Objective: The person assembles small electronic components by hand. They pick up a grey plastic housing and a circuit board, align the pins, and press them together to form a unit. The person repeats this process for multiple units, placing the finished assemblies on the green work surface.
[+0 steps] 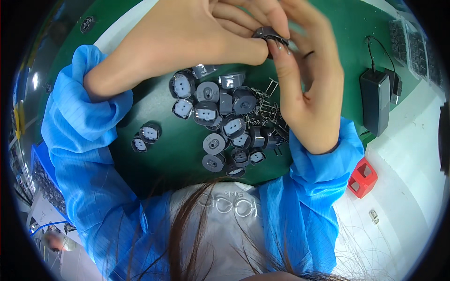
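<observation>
Near the top of the view, both hands meet around a small dark grey plastic part (pixel 270 34) with thin metal prongs sticking out. My left hand (pixel 192 40) pinches it from the left, and the thumb and fingers of my right hand (pixel 316 79) close on its other side. Below the hands lies a heap of round grey plastic housings (pixel 206 112), some showing pale slotted faces and others smooth discs. Loose metal pins (pixel 265 110) are piled beside them, partly hidden behind my right hand. Two more grey housings (pixel 150 133) lie apart, at the left.
The green tabletop (pixel 183 152) carries all this. At the right stand a black box (pixel 375 103) with a cable and clear trays (pixel 415 51) of dark parts. A red plastic block (pixel 362 178) sits lower right. At the left edge is a blue bin (pixel 43 164) of small parts.
</observation>
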`<state>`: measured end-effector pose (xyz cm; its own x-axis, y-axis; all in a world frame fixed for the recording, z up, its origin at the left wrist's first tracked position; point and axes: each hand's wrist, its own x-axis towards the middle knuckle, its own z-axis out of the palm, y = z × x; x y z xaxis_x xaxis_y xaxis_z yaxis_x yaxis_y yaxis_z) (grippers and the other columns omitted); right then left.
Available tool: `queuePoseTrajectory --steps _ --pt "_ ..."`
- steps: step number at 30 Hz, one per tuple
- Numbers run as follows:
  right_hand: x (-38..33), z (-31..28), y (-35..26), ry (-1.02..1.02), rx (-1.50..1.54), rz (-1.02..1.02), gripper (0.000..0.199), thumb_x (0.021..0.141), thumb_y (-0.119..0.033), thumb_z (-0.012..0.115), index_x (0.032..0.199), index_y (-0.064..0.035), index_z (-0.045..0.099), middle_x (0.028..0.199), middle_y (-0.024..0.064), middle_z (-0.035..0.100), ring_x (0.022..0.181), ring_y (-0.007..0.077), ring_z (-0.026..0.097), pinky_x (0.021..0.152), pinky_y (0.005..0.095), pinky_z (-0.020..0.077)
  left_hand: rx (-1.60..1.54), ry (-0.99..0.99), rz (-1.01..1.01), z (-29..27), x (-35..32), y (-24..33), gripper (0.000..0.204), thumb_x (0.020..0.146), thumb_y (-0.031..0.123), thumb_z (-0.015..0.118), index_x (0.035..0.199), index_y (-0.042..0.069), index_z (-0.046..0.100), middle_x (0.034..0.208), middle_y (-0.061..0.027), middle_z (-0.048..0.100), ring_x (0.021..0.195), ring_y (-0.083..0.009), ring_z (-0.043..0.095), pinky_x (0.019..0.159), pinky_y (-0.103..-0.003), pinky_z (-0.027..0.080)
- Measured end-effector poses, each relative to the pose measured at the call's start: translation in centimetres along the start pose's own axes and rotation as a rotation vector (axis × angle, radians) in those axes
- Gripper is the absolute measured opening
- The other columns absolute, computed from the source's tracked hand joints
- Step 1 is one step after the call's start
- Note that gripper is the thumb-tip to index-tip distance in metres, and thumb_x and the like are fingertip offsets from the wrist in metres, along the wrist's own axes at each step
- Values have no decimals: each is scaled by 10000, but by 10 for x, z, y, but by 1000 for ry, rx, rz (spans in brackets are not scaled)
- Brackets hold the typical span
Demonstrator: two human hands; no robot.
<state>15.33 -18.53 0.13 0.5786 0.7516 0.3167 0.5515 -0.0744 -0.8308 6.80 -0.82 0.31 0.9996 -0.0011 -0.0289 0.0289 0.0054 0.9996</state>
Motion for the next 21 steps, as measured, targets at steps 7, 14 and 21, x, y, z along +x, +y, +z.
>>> queuePoseTrajectory --steps 7,14,21 --pt "6 -1 -16 -142 83 135 427 917 118 563 1339 58 548 1193 190 666 1122 228 660 959 337 524 26 12 167 -8 7 -8 286 803 -61 748 1084 -39 705 993 -141 734 923 -164 728 847 -264 580" --pt "4 -4 23 -106 -163 218 284 900 -166 765 1184 -145 755 1104 39 647 813 71 662 621 215 465 953 321 111 -97 16 -9 151 882 66 722 979 -49 720 903 -125 737 849 -207 713 826 -333 579" --pt "2 16 32 -119 -96 85 222 766 -58 828 973 -36 751 819 98 706 669 179 693 609 299 549 1513 369 164 -97 -6 -17 366 889 94 717 1242 28 648 1181 -151 612 1079 -274 627 914 -379 535"
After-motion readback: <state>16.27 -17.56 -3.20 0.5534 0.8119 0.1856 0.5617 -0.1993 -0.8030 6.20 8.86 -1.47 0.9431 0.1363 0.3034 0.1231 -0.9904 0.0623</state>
